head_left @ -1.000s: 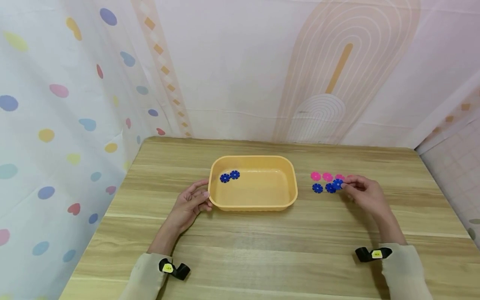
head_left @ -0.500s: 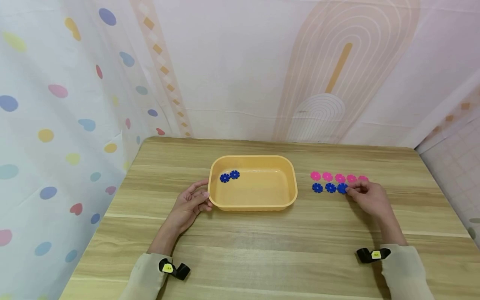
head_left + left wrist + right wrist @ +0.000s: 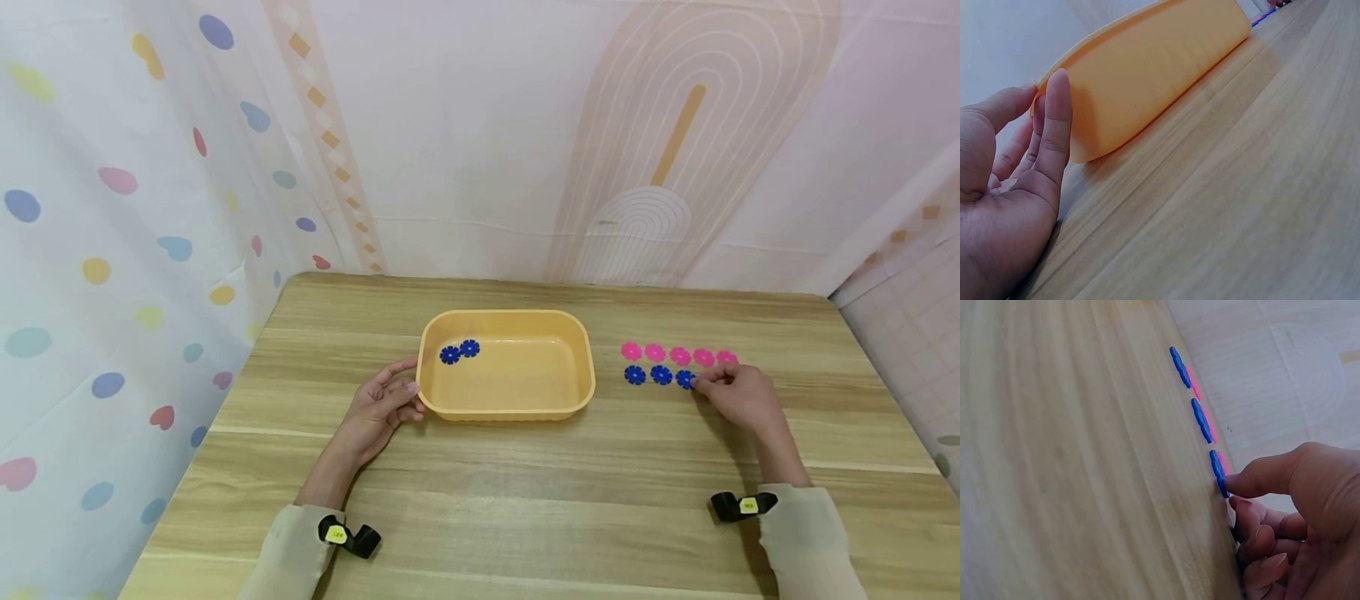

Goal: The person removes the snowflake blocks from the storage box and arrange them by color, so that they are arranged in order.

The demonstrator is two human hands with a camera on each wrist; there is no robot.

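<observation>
My left hand [image 3: 381,410] pinches the left rim of a yellow plastic tub [image 3: 510,414]; in the left wrist view the thumb lies at the rim and fingers lie against the outer wall [image 3: 1147,75]. Two blue snowflake discs [image 3: 450,356] lie inside the tub at its left. On the table to the right, my right hand [image 3: 741,398] pinches the right edge of a blue snowflake disc [image 3: 684,379], the last in a row of three. Seen from the right wrist, the thumb touches that disc [image 3: 1217,469], which lies flat in line with the others.
Behind the blue row runs a row of several pink snowflake discs [image 3: 680,356], its right end close to my right fingers. The wooden table [image 3: 517,508] meets a patterned curtain [image 3: 480,167] at the back and left.
My right hand has lowered the blue disc from over its neighbour and set it at the row's right end. More pink discs now show. The left hand and tub stay still.
</observation>
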